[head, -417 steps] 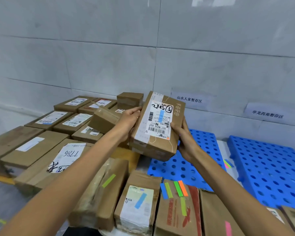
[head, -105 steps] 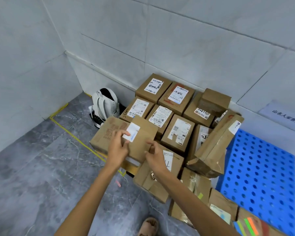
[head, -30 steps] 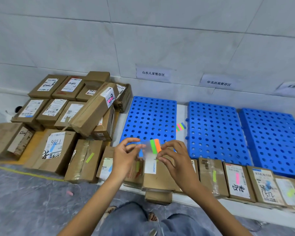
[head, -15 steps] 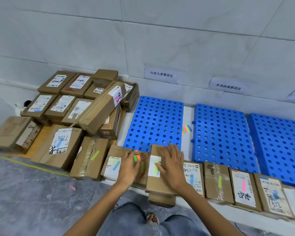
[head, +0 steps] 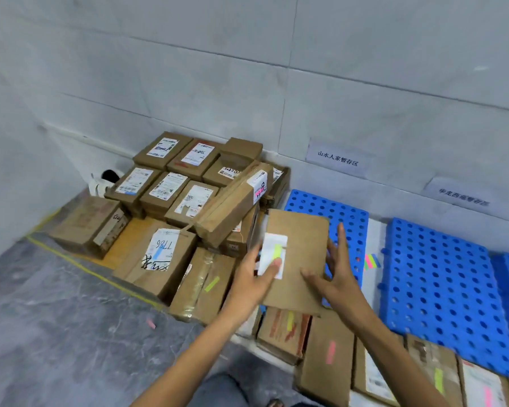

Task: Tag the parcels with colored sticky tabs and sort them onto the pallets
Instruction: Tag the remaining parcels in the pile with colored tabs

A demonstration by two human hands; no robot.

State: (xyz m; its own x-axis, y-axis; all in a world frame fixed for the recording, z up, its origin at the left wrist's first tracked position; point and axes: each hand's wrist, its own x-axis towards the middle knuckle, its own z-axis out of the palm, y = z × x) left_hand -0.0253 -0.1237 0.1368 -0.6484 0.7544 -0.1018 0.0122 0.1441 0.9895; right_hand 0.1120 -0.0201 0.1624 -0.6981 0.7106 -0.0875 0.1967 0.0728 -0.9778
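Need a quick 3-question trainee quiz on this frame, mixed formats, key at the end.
1. Multiple choice: the left hand holds a brown cardboard parcel. What colour is the sticky tab on its white label? A pink; B yellow-green; C blue.
2. True or false: the spare strip of coloured sticky tabs lies between two blue perforated plastic pallets.
3. Fill in: the tab on the brown box marked 7786 is ___.
Key: 1 B; 2 true; 3 blue.
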